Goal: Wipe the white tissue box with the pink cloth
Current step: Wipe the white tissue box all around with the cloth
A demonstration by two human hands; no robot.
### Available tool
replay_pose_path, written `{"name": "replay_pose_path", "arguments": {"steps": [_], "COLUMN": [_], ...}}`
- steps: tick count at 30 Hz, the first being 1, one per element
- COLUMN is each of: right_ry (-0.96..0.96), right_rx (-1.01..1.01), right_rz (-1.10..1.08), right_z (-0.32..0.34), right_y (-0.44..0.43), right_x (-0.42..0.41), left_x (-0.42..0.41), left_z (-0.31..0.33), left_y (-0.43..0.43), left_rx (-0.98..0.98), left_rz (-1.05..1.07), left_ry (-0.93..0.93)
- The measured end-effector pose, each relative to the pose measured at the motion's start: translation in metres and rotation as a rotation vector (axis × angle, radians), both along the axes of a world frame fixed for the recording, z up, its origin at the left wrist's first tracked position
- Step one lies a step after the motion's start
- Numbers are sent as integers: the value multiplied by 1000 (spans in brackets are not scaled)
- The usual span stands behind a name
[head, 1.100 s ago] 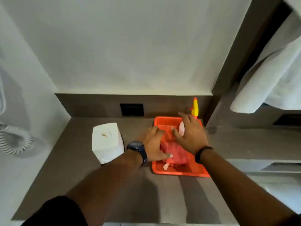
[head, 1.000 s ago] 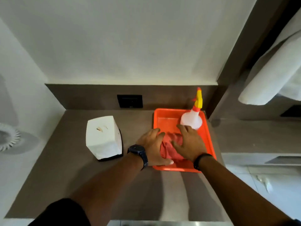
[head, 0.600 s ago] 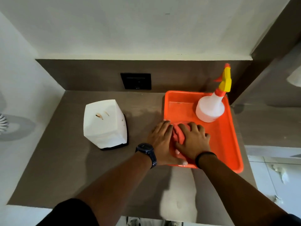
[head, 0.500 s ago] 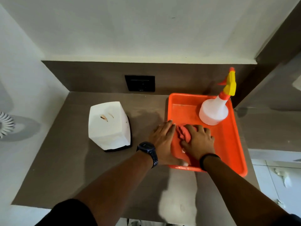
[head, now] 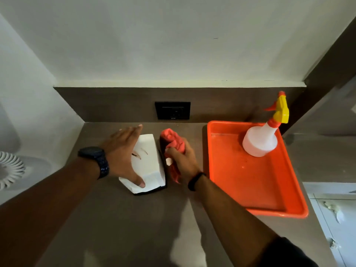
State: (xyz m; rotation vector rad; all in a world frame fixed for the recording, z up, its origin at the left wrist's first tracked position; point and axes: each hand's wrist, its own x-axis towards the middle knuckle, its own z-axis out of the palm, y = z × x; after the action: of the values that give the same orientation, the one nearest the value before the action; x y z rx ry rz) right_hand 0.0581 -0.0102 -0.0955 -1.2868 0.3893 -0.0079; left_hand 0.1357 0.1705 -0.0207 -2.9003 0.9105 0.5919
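The white tissue box (head: 149, 162) stands on a dark base on the brown counter, left of centre. My left hand (head: 123, 153) lies over its top and left side, fingers spread, thumb on its near face. My right hand (head: 183, 160) is closed around the crumpled pink cloth (head: 173, 141), which is right beside the box's right side. Whether the cloth touches the box I cannot tell.
An orange tray (head: 256, 182) sits on the right of the counter with a white spray bottle (head: 262, 139) in its far corner. A black wall socket (head: 172, 110) is on the back panel. A white coiled cord (head: 9, 168) hangs at the left wall.
My right hand has lifted the pink cloth out of the orange tray and carried it left to the tissue box. My left hand has left the tray and come onto the box.
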Motion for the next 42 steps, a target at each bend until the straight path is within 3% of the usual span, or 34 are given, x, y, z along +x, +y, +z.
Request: {"name": "replay_pose_path", "arguments": {"steps": [3,12,18,23,28,33,37,42], "right_ry": [18,-55,-34,68,14,-60,0,152], "right_rx": [-77,-40,-34,-55,-34,-84,-63,-29], "right_rz": [39,-206,-157,-169,-226,-182,-148,-179], "right_z": [-17,-17,-2,-20,-16,5,5,-8], "right_y": [22,58,48,54,63,58,48,55], "right_x": [-3,-20,24,-3,-28,3,26,-1], "left_x": [2,1,3,1,-2,-1,0,-1], "left_z": [-12,-15,-16,-19,-16,-15,-18,-21], "left_y": [8,7,8,8,6,9,9,11], "left_rx": [-15,-90,-88,-65,-86,-138,-128,-135], "left_rz": [46,-1,9,10,37,31,38,45], "left_ry": [52,29,19,-18,15,11,17,19]}}
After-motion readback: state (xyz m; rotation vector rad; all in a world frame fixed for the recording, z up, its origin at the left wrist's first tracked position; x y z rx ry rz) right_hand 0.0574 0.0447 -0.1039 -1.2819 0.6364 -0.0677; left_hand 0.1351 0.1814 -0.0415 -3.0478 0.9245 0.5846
